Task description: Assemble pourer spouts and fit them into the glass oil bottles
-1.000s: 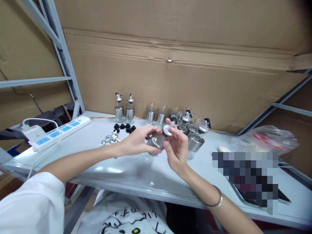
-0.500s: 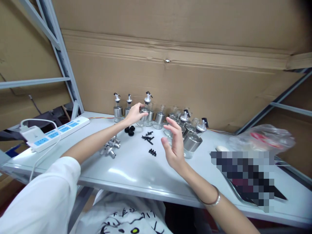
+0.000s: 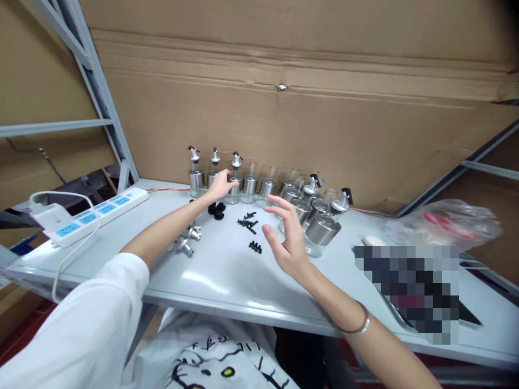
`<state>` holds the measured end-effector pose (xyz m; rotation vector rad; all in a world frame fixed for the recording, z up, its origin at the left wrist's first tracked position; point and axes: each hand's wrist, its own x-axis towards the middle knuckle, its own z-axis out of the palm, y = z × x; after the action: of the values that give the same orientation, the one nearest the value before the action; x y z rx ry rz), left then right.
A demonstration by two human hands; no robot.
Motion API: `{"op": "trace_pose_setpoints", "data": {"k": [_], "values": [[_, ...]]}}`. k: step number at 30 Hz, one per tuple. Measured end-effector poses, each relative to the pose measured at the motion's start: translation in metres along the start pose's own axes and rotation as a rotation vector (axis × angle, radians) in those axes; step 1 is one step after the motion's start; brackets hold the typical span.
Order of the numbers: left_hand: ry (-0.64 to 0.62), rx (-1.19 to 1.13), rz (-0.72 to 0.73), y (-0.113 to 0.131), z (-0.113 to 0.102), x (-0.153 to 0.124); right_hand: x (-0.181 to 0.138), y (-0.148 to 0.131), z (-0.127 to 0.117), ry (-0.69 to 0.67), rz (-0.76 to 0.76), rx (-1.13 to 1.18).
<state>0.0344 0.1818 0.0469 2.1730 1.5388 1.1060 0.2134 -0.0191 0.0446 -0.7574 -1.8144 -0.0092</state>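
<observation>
My left hand [image 3: 221, 186] reaches to the back of the grey table [image 3: 219, 275], its fingers wrapped round a small glass and steel bottle with a pour spout [image 3: 235, 175]. That bottle stands upright as the third in a row with two more spouted bottles [image 3: 197, 173]. My right hand [image 3: 286, 240] hovers over the table's middle, fingers spread, holding nothing. It is nearest a lying steel-sleeved bottle [image 3: 322, 232] and some small black parts [image 3: 255, 247].
Several bottles without spouts [image 3: 267, 186] crowd the back against a cardboard wall. Black round caps [image 3: 217, 209], black levers [image 3: 248, 221] and loose metal spouts [image 3: 184, 240] lie mid-table. A white power strip [image 3: 93, 213] sits left, a plastic bag [image 3: 441, 224] right.
Both hands were working a spout onto a bottle held in front of me. My left hand then carried it back into the row, and my right hand let go and opened.
</observation>
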Motion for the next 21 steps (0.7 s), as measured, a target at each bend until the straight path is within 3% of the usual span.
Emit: {"op": "trace_pose_setpoints", "data": {"k": [3,8,10,14,18,21], "values": [[-0.022,0.003,0.017,0.002,0.000,0.001,0.000,0.002,-0.001,-0.186,0.022,0.049],[-0.044,-0.043,0.044,0.000,-0.011,-0.008,0.000,-0.006,0.000,-0.926,0.101,0.069],[-0.038,-0.071,0.055,-0.005,-0.025,-0.018,-0.004,-0.011,0.004,-1.125,0.119,0.064],[-0.076,-0.153,0.091,-0.018,-0.062,-0.048,-0.019,-0.017,0.016,-1.324,0.071,0.110],[-0.101,-0.223,0.105,-0.033,-0.090,-0.079,-0.035,-0.019,0.026,-1.409,-0.023,0.086],[-0.210,-0.268,0.132,-0.047,-0.101,-0.094,-0.040,-0.022,0.030,-1.457,-0.032,0.000]]}}
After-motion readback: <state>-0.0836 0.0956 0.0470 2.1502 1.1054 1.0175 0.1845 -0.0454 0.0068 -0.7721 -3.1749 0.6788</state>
